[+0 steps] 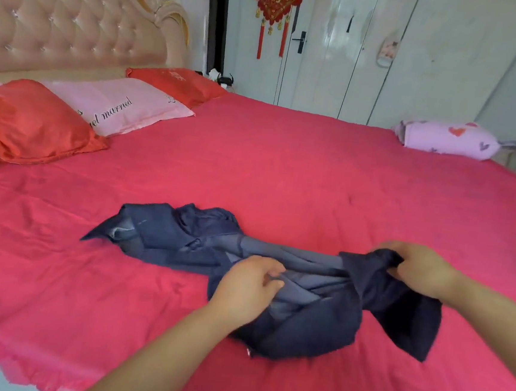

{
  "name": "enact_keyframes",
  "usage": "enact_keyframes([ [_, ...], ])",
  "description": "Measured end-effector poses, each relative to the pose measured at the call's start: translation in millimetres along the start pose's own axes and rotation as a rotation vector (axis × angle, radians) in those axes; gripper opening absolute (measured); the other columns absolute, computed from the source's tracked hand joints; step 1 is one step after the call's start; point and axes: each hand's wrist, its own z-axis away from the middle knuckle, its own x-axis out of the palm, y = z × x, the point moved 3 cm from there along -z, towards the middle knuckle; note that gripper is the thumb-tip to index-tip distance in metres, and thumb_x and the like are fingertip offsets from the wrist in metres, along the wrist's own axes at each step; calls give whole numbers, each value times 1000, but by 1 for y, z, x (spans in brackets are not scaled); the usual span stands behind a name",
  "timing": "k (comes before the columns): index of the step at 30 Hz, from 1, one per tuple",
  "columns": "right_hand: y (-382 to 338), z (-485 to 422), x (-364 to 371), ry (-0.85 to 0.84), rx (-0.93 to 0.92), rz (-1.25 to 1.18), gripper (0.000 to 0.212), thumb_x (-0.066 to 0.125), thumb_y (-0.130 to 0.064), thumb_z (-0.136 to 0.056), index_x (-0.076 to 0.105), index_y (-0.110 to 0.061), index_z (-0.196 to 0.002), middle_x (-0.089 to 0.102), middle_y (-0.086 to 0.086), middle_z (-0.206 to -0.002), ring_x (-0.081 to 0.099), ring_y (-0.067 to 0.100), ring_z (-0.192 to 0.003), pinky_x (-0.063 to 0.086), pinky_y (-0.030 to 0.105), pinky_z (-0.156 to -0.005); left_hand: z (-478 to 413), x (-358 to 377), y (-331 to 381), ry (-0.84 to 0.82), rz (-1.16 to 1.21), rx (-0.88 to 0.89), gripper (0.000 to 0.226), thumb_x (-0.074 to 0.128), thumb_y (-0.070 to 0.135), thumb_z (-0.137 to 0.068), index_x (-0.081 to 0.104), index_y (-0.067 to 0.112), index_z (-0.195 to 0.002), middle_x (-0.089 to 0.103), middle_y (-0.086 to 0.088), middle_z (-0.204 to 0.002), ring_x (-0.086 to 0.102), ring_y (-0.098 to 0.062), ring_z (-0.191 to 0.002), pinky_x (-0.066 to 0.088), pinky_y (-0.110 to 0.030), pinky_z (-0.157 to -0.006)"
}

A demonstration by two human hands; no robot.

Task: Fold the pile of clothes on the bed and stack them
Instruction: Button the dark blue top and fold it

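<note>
A crumpled dark navy garment (184, 238) lies across the near middle of the pink-red bed (283, 172), its lighter inner side showing in the centre. My left hand (247, 285) grips a bunch of the cloth near its middle, fingers curled into the folds. At the right end my right hand (422, 269) grips a gathered edge and lifts it slightly off the bed. No other loose clothes show in view.
Two red pillows (29, 122) and a pink pillow (118, 105) lie at the left by the tufted headboard (79, 17). A lilac heart-print bundle (445, 138) sits at the bed's far right corner. White wardrobe doors (388, 50) stand behind. The bed's near edge (17, 361) is at lower left.
</note>
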Motion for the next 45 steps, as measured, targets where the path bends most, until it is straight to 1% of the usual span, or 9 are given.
enact_keyframes([
  [10,193,61,-18,141,383,93,59,48,7,-75,54,-15,-129,55,17,-131,52,29,-120,39,34,-97,-6,89,6,-287,-268,-50,52,60,22,-87,44,20,-136,45,2,-138,39,-17,-129,33,-31,-106],
  [16,153,64,63,152,-21,65,40,58,-28,-77,64,-23,-117,63,2,-118,55,24,-115,42,36,-100,-17,120,-2,-430,-538,-114,64,57,36,-88,27,27,-144,39,0,-142,36,-24,-132,36,-38,-102],
  [19,106,71,95,-56,-199,159,82,25,-75,-63,52,-34,-129,50,-10,-133,39,16,-131,24,43,-113,-20,126,-2,-459,-519,-132,54,57,38,-88,39,27,-137,46,-3,-131,40,-25,-126,38,-38,-100],
  [22,86,76,113,-287,-209,339,101,23,-83,-53,27,-37,-143,34,-10,-143,22,14,-139,-1,54,-114,-20,127,10,-431,-457,-68,26,57,34,-88,57,17,-108,54,-4,-112,48,-24,-113,42,-37,-91],
  [26,85,79,108,-262,-184,479,47,50,-53,-85,49,-32,-127,51,-3,-122,40,18,-125,-1,56,-112,-14,119,32,-361,-211,-2,22,62,27,-84,55,10,-73,51,-2,-83,53,-21,-90,43,-36,-81],
  [30,96,85,88,-251,-153,522,18,45,-26,-92,60,-28,-101,60,-3,-113,48,17,-118,9,44,-113,1,115,58,-481,-39,5,26,66,29,-83,63,4,-80,53,-4,-78,49,-14,-75,38,-28,-72],
  [33,119,92,53,-242,-115,558,17,45,-25,-89,45,-28,-72,63,-10,-100,55,14,-110,26,33,-102,6,117,72,-557,-45,30,28,70,35,-79,68,12,-94,64,-1,-94,56,-12,-89,42,-25,-83],
  [40,170,104,-6,-577,319,927,33,54,-20,-87,56,-23,-120,56,-2,-124,50,22,-121,29,41,-108,-27,109,69,-354,-145,63,41,60,28,-89,55,14,-127,56,-2,-128,51,-15,-117,33,-18,-93],
  [45,147,64,0,-182,127,668,28,43,-15,-89,60,-21,-111,60,3,-119,56,25,-110,41,31,-85,-64,118,53,-348,-315,125,52,54,32,-92,41,14,-138,45,-4,-141,38,-21,-131,28,-28,-108],
])
